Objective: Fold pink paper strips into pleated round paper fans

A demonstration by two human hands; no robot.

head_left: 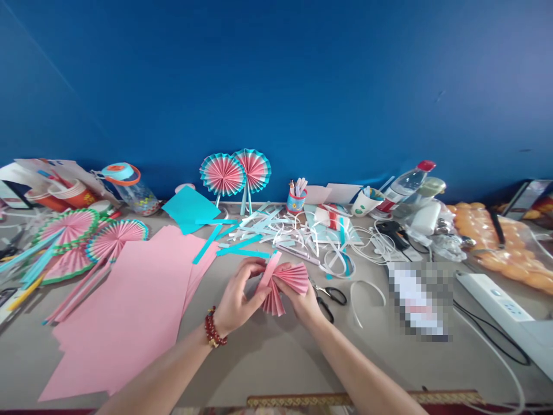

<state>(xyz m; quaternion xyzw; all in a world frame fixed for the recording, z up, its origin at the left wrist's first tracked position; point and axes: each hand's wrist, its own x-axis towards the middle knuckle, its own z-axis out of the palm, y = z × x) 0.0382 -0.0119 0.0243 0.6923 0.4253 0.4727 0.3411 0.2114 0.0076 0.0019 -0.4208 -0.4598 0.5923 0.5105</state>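
A pleated pink paper fan (294,279), partly spread, is held between both hands above the table. My left hand (242,295), with a beaded bracelet at the wrist, pinches the fan's left side, where a flat pink strip (271,268) stands up. My right hand (306,301) grips the folds from the right, its thumb near the fan's centre; some of its fingers are hidden behind the paper. Scissors (332,296) with black handles lie just right of my right hand. Pink paper sheets (129,305) are spread to the left.
Cut paper strips (254,230) heap behind the hands, beside a turquoise sheet (190,206). Two finished fans (223,174) lean on the blue wall. More fans (116,239) lie left. At right are a bottle (404,187), cables and a power strip (496,297).
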